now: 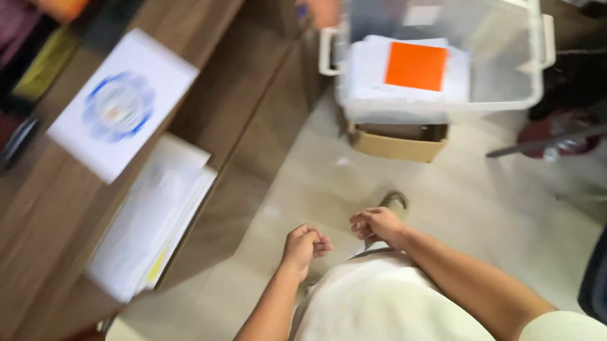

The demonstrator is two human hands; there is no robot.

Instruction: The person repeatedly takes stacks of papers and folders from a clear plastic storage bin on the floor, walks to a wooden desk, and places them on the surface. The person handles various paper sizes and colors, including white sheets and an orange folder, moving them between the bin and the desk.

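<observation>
Both hands, left hand (pixel 303 244) and right hand (pixel 376 225), hung empty with fingers curled closed; beyond them, a clear rectangular plastic tub (pixel 526 35) lay crosswise.

Both hands, left (pixel 303 246) and right (pixel 376 225), curled, empty, close together.

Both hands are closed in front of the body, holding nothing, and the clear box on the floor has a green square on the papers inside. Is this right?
Not quite: the square is orange, not green, as the head view shows. The rest holds: the left hand and right hand are curled shut in front of the body with nothing seen in them, and the clear box holds white papers.
</observation>
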